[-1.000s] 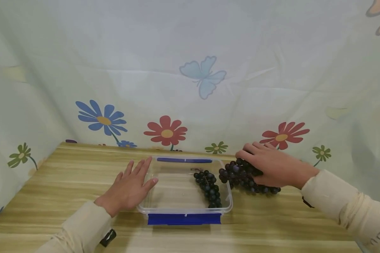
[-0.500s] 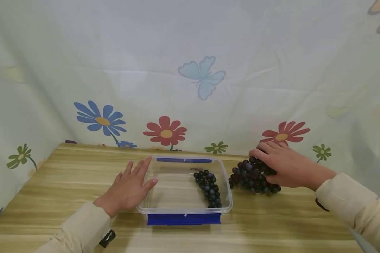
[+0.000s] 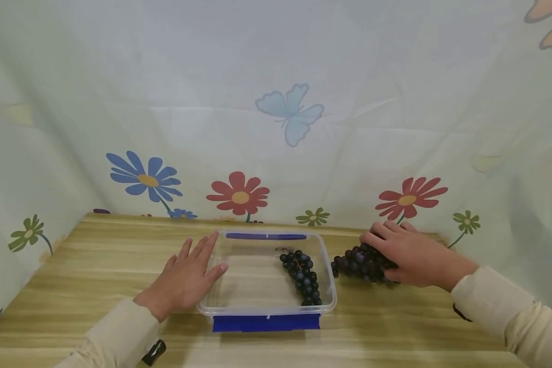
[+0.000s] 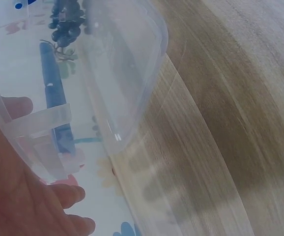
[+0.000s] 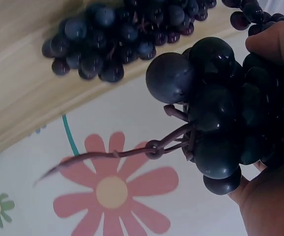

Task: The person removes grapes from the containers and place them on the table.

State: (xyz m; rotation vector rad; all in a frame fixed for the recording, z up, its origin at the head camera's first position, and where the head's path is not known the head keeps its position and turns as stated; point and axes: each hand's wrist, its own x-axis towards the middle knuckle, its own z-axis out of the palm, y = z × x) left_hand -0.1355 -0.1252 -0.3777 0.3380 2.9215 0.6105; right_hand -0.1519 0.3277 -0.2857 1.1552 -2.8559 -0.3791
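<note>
A clear plastic food container (image 3: 267, 309) with blue clips stands on the table, a bunch of dark grapes (image 3: 302, 276) lying along its right side. My left hand (image 3: 181, 281) rests with straight, spread fingers at the container's left rim. Just right of the container, my right hand (image 3: 409, 253) grips a bunch of dark grapes (image 5: 215, 113) from above; its brown stem sticks out in the right wrist view. A further grape bunch (image 5: 117, 39) lies on the table beside the held one. In the head view these two overlap, and my fingers hide part of them.
The wood-grain table (image 3: 119, 255) ends at the back against a pale curtain (image 3: 188, 128) printed with flowers and a butterfly. A similar curtain hangs at both sides.
My right hand has moved a little right, away from the container's right rim, with the grapes, and then slightly down. The left hand and the container stay in place.
</note>
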